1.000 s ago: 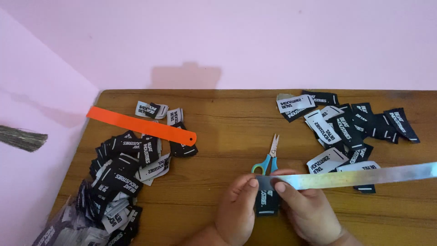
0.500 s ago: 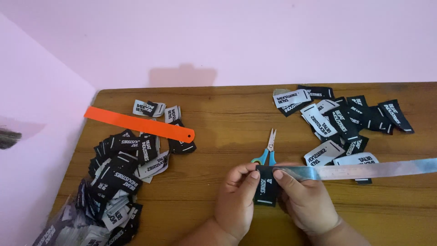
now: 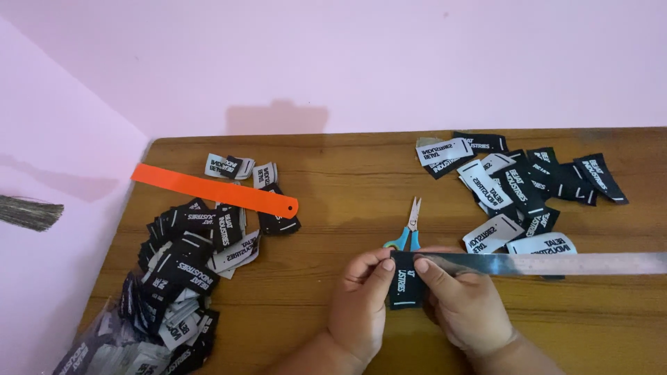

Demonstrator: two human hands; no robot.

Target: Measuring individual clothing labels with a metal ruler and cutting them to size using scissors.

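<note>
I see my left hand (image 3: 361,302) and right hand (image 3: 464,309) curled, pinching a black woven label (image 3: 405,281); the right also steadies a shiny steel ruler (image 3: 556,263) over the wooden tabletop (image 3: 333,173).

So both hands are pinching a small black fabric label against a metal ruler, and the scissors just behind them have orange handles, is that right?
Not quite: the small scissors have blue handles, as the head view shows. The orange thing is the flat plastic strip on the left. Both the left hand and right hand do pinch the black fabric label at the metal ruler.
</note>
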